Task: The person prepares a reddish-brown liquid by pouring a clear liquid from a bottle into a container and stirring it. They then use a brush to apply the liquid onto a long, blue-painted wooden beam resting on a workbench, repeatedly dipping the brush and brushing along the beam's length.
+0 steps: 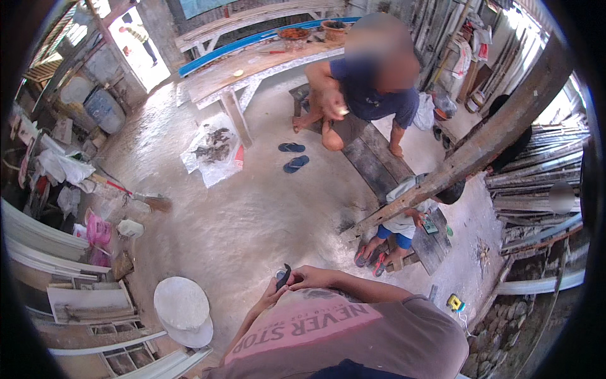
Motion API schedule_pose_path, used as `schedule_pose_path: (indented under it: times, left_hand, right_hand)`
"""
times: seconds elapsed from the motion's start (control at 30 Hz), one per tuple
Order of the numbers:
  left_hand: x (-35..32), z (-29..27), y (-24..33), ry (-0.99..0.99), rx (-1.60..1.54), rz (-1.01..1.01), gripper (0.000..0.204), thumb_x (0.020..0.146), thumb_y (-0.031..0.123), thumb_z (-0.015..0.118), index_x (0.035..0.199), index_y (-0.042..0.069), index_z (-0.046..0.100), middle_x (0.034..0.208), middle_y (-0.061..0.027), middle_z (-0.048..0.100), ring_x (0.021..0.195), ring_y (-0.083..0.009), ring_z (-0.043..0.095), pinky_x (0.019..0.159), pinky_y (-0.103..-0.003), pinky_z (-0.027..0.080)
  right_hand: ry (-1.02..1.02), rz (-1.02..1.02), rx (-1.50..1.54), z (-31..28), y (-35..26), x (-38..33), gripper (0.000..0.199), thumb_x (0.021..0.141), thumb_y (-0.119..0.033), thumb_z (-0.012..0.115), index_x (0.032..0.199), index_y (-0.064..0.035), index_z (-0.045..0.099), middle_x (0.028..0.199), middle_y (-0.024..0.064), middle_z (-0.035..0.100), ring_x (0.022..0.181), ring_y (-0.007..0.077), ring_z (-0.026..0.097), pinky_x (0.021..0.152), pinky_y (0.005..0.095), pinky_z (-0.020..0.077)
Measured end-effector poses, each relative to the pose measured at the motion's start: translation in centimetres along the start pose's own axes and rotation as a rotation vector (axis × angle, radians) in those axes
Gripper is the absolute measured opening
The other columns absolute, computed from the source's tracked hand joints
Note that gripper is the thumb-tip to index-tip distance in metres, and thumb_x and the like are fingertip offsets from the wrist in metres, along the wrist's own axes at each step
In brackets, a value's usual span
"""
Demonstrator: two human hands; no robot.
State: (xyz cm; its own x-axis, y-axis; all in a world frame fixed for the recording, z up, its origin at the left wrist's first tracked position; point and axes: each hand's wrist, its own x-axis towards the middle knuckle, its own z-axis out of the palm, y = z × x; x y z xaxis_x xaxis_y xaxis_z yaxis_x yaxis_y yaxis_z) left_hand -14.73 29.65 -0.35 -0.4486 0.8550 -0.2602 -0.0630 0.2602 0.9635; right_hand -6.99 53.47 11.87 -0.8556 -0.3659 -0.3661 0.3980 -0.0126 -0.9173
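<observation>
The person's left hand (271,295) is closed around a small, black, curved strip (285,276), which is located just in front of the chest. The right hand (308,278) is bent beside it and near the strip; whether its fingers also grip, I cannot tell.

A thick, brown wooden post (467,148) crosses the right side of the view diagonally and partly covers a co-worker in a pale shirt (399,222), who holds a small green device (430,225). Another co-worker in a dark blue shirt (379,101) sits on a low, dark plank bench (371,165). Dark blue slippers (295,164) lie near a white plastic sheet (222,174) with dark scraps on it. On the left are a straw broom (158,203) and a white, rounded seat (182,306).

Large dark letters are printed on the pink panel (315,323) of the person's shirt.

The floor (252,218) is rough, greyish concrete. Behind stands a long wooden table (252,68), and slender poles (536,165) are piled along the right wall.
</observation>
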Motion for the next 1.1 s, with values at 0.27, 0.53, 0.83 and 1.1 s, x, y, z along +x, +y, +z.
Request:
schedule_pose_path:
  times: [0.27,0.53,0.83,1.1]
  left_hand:
    - [0.3,1.0,-0.1,0.037,-0.096,-0.043,0.044,0.098,0.037,0.059,0.118,0.003,0.040,0.104,-0.0058,0.049,0.095,-0.0128,0.047,0.082,-0.028,0.042]
    - [1.1,1.5,-0.3,0.031,-0.116,-0.023,0.043,0.096,0.038,0.061,0.114,0.003,0.040,0.100,-0.0050,0.050,0.091,-0.0120,0.048,0.079,-0.027,0.042]
    - [0.1,2.4,-1.1,0.049,-0.138,-0.045,0.043,0.095,0.039,0.063,0.110,0.004,0.041,0.096,-0.0042,0.052,0.087,-0.0110,0.050,0.075,-0.027,0.043]
    - [-1.1,4.4,-1.6,0.073,-0.128,-0.049,0.045,0.094,0.039,0.064,0.109,0.003,0.042,0.095,-0.0048,0.054,0.086,-0.0113,0.052,0.074,-0.027,0.044]
  right_hand:
    - [-0.006,-0.069,-0.179,0.6,1.5,1.0,0.032,0.094,-0.025,0.067,0.106,-0.0023,0.049,0.095,0.0068,0.062,0.089,0.0131,0.056,0.079,0.0285,0.0465]
    - [-0.222,-0.209,-0.224,0.0,2.8,2.2,0.033,0.097,-0.026,0.060,0.109,-0.0034,0.039,0.097,0.0054,0.048,0.089,0.0148,0.045,0.077,0.0279,0.0405]
    - [-0.250,-0.131,-0.256,1.4,1.8,2.0,0.034,0.093,-0.022,0.064,0.109,-0.0010,0.043,0.102,0.0079,0.053,0.096,0.0144,0.049,0.082,0.0277,0.0415]
    - [-0.076,0.158,-0.204,0.0,0.3,-2.6,0.045,0.085,-0.031,0.075,0.113,0.0008,0.061,0.102,0.0085,0.067,0.096,0.0158,0.060,0.087,0.0277,0.0462]
